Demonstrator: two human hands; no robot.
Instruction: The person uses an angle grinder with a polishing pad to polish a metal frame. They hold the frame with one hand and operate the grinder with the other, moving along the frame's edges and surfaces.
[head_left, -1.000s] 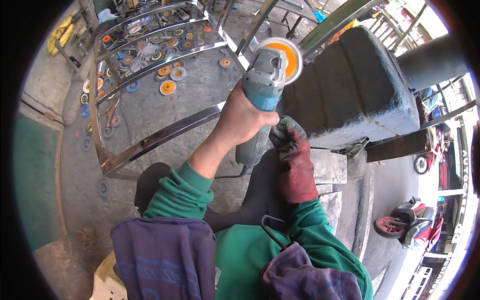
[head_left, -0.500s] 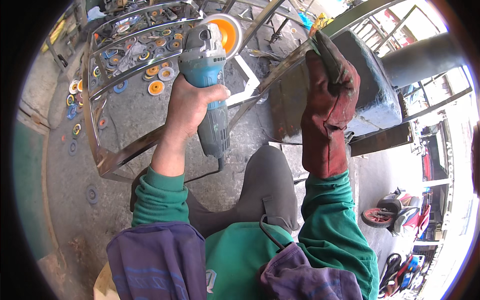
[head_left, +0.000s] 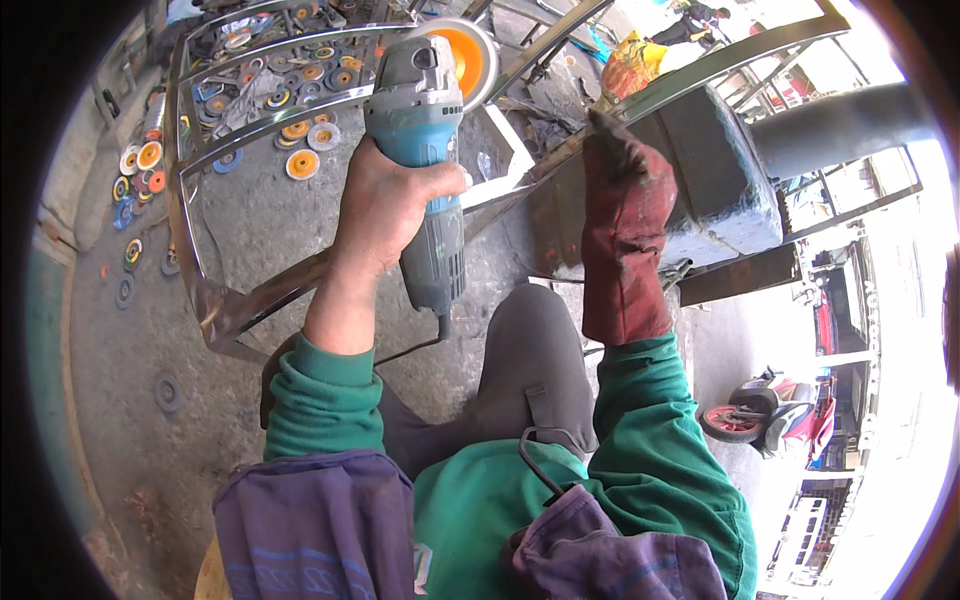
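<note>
My bare left hand is wrapped round the body of a blue and grey angle grinder, its thumb across the casing. The grinder's disc, orange with a pale rim, faces up and away at the top. On my right hand is a long red leather glove with darkened fingers. Its fingers are bent at a bar of the shiny metal frame and look closed on it; the fingertips are partly hidden. The frame's curved bars also stretch across the left side, beyond my left forearm.
Used grinding discs lie scattered on the floor at the left. A dark box-shaped metal piece with a thick pipe stands at the right. The grinder's cord runs past my knee. A motorcycle is parked further right; a person is at the far top.
My gloved right hand has moved left and its outstretched fingers have bent in at the bar. The grinder has shifted slightly right in the picture, still in my left hand.
</note>
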